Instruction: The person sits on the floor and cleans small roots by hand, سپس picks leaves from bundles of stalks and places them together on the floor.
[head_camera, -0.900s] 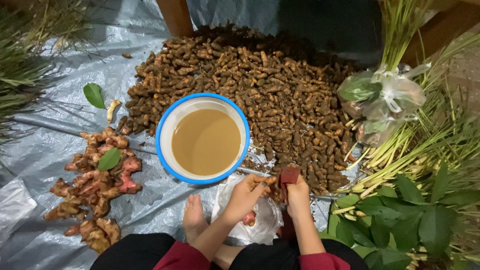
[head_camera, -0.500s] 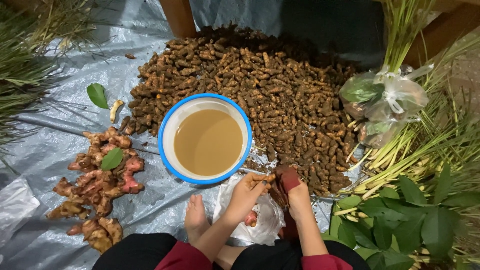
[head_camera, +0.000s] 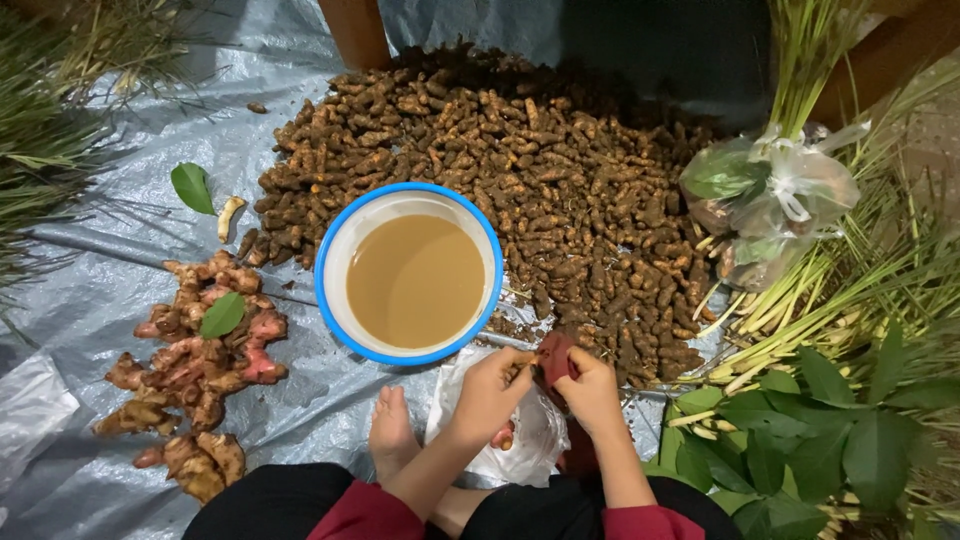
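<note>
Where two hands meet, one basin

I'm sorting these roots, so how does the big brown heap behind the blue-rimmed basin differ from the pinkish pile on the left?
The big heap of small brown roots is far larger than the pinkish knobbly root pile. Its pieces are thin, dark fingers; the pinkish pile's are chunky, branched and paler. A green leaf lies on the pinkish pile. Both rest on the grey plastic sheet.

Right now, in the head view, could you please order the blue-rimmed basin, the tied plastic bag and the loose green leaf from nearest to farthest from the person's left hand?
From the left hand:
1. Blue-rimmed basin, just above it, centre.
2. Tied plastic bag, upper right, beside the stalks.
3. Loose green leaf, far upper left on the tarp.
</note>
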